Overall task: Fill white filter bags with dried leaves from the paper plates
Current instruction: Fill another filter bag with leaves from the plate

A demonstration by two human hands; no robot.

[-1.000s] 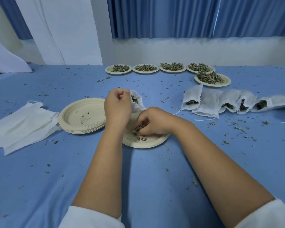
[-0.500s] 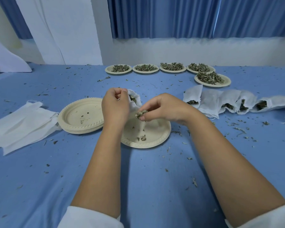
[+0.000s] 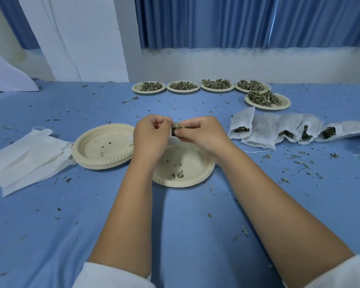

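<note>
Since half a second ago the right hand has lifted its pinch of dried leaves up and leftward, from just above the paper plate to the mouth of the white filter bag. Its fingertips are pressed together on the clump and now meet the left hand. That left hand is curled round the bag and hides almost all of it; only a thin white edge shows between the two hands, so how full the bag is cannot be told. Below the hands the plate carries only a few leaf scraps. Left of it stands a stack of bare plates, and further left a pile of flat unfilled bags, cut off by the frame edge. A row of filled bags lies to the right, the last one cropped. Five plates of leaves sit at the back of the crumb-strewn blue surface.
</note>
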